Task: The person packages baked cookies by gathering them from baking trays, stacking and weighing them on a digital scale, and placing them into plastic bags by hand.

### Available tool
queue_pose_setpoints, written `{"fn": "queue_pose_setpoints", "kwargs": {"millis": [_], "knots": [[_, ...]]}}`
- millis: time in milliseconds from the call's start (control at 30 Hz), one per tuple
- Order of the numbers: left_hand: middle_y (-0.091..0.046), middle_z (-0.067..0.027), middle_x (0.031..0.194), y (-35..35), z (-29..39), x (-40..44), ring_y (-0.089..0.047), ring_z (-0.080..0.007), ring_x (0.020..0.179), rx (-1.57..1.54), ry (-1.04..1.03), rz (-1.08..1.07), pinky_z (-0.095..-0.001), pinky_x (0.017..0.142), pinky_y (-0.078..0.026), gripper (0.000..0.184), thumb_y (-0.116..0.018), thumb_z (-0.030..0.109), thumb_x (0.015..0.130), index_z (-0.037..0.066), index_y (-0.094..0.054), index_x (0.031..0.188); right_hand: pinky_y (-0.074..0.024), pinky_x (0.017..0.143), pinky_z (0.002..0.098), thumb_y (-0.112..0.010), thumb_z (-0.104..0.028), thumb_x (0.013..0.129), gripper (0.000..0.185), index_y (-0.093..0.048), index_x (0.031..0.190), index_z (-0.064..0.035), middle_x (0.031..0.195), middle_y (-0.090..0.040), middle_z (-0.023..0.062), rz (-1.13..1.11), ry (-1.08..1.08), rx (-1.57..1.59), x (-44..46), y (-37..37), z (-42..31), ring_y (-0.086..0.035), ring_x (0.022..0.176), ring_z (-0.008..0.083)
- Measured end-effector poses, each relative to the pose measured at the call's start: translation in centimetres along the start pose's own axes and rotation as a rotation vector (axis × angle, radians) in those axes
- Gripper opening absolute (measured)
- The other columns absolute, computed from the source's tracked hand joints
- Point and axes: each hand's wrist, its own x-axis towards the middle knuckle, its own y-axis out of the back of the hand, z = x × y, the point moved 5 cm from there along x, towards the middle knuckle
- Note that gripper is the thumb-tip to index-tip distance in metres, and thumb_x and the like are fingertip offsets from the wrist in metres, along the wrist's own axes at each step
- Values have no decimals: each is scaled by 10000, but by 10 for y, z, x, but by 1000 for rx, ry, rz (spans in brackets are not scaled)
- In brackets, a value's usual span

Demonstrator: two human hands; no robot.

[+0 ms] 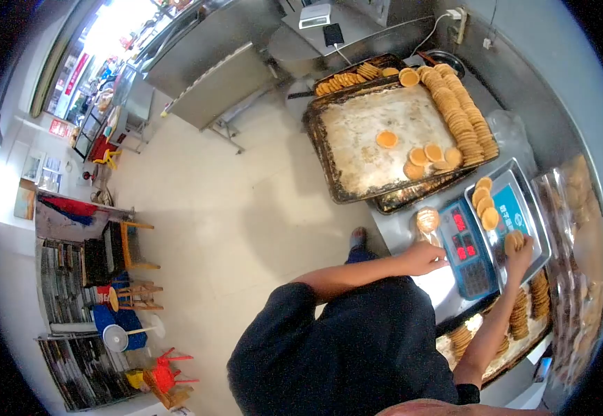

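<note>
While the right hand (520, 257) is pinching a short stack of round biscuits (513, 240) between its fingers over the near end of the metal tray (527, 203), a loose row of biscuits (485, 204) is lying at the tray's left. The left hand (423, 258) is hovering or resting left of the digital scale (477, 276), fingers curling together; contact with the nearby bagged biscuits (427, 220) cannot be told. Farther off, a baking tray (360, 156) is carrying more.

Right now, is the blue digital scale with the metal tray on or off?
On: the blue digital scale shows bright red digits lit on its panel.
</note>
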Motion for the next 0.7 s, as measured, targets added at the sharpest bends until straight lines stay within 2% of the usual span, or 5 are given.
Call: {"fn": "queue_pose_setpoints", "kwargs": {"millis": [233, 300, 400, 500, 700], "knots": [[-697, -58, 845, -2, 15, 21, -691, -195, 775, -259, 109, -83, -377, 684, -540, 334, -668, 412, 1038, 79, -688, 1037, -485, 1067, 385, -684, -136, 998, 567, -482, 1506, 16, 1419, -589, 183, 154, 107, 370, -48, 16, -65, -604, 1255, 276], [-715, 3, 1033, -12, 19, 35, -698, -154, 963, -1060, 554, -35, -342, 832, -579, 399, -607, 520, 1053, 152, -677, 1194, -466, 1089, 391, -686, -130, 996, 601, -445, 1526, 21, 1448, -560, 183, 79, 142, 478, -78, 2, -101, -577, 1289, 282], [-697, 6, 1107, -5, 55, 57, -680, -159, 1056, -1605, 650, -250, -327, 903, -576, 447, -546, 590, 1056, 192, -658, 1224, -403, 1145, 440, -665, -113, 993, 667, -352, 1561, 42, 1492, -495, 218, -121, 248, 397, -120, -28, -149, -514, 1348, 343], [-689, 16, 1059, -43, 3, 63, -669, -137, 976, -1550, 738, -33, -301, 821, -563, 404, -614, 555, 1035, 187, -674, 1192, -359, 1138, 516, -647, -178, 993, 646, -377, 1525, 67, 1440, -493, 301, -70, 343, 28, -140, -42, -175, -483, 1284, 473], [-689, 14, 974, -63, -4, 38, -661, -129, 901, -1478, 796, -33, -318, 755, -561, 358, -681, 519, 996, 181, -682, 1113, -441, 1066, 479, -762, -227, 938, 632, -509, 1466, 11, 1334, -595, 246, -9, 302, 102, -178, -42, -153, -572, 1212, 406]]}}
